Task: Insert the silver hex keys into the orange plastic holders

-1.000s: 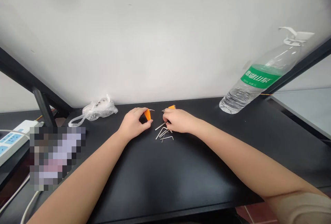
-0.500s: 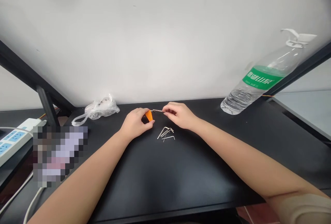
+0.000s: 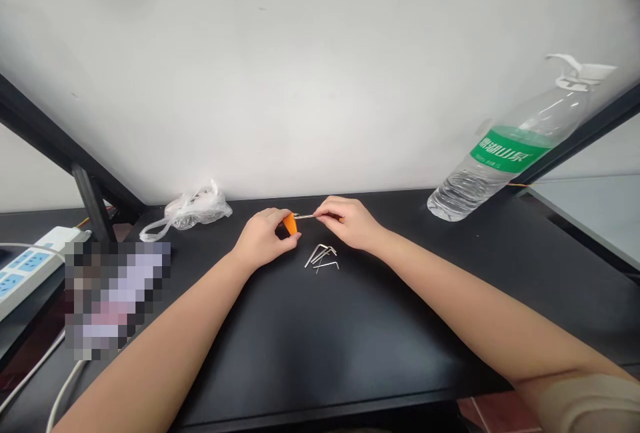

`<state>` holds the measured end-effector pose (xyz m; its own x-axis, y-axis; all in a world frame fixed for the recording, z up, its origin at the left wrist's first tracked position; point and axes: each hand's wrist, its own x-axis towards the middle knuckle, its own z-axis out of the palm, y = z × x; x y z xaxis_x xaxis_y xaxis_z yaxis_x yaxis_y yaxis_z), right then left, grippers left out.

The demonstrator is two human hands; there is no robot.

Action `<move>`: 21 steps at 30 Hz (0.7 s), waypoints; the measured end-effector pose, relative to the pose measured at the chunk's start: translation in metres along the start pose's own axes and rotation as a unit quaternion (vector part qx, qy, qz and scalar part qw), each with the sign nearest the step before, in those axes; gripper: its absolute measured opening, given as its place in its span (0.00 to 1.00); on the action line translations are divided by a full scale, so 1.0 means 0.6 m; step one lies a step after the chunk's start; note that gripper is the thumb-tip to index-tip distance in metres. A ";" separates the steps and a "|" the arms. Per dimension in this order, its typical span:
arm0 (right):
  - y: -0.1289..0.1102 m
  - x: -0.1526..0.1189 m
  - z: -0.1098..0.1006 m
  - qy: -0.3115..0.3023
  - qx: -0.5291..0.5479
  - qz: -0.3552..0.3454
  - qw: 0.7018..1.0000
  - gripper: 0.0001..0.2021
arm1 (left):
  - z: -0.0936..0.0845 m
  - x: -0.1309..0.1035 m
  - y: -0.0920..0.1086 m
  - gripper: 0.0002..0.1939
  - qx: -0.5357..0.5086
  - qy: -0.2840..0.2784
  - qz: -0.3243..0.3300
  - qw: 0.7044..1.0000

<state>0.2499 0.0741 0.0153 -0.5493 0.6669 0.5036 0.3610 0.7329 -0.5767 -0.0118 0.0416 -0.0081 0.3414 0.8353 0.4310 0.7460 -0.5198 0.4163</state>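
Note:
My left hand [image 3: 263, 238] is closed around an orange hex key holder [image 3: 290, 223], gripped between thumb and fingers with part of it hidden by the hand. In a pinch, my right hand [image 3: 346, 219] has a thin silver hex key [image 3: 305, 216] by its right end. The key lies roughly level between the hands, its left end at the holder's upper edge; whether it sits inside cannot be made out. Just below the hands, several L-shaped hex keys [image 3: 323, 256] lie in a loose group on the black table [image 3: 320, 326].
A crumpled clear plastic bag [image 3: 197, 209] lies by the wall at left. A large water bottle [image 3: 505, 153] with a green label stands at right. Further left are a blurred-out flat object [image 3: 120, 293], a white power strip [image 3: 37, 263] and cables.
The hex key between my hands has turned slightly, and its left end meets the orange holder at a slightly different angle. Both hands stay in nearly the same place.

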 end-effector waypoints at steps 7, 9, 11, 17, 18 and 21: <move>0.005 -0.001 -0.006 -0.015 -0.014 -0.004 1.000 0.10 | -0.001 0.000 0.001 0.20 -0.005 -0.003 0.029 1.000; 0.002 -0.001 -0.009 -0.015 -0.027 -0.023 0.999 0.11 | -0.001 0.000 0.002 0.20 -0.008 -0.003 0.044 0.999; -0.004 -0.001 -0.009 -0.027 -0.051 -0.052 0.997 0.12 | 0.000 0.000 0.005 0.19 -0.018 0.000 0.065 0.998; -0.023 -0.009 0.009 -0.077 -0.061 -0.066 0.993 0.14 | 0.005 -0.002 0.019 0.19 -0.036 0.002 0.103 0.994; -0.024 -0.009 0.014 -0.070 -0.029 -0.049 0.996 0.13 | 0.006 -0.002 0.021 0.20 -0.039 0.004 0.105 0.994; -0.021 -0.006 0.023 -0.032 0.074 0.020 0.997 0.11 | 0.006 -0.002 0.025 0.21 -0.051 0.015 0.110 0.993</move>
<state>0.2369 0.0605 0.0116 -0.5852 0.6818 0.4391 0.2717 0.6750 -0.6860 0.0009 0.0333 -0.0053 0.4713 0.6953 0.5425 0.5929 -0.7052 0.3888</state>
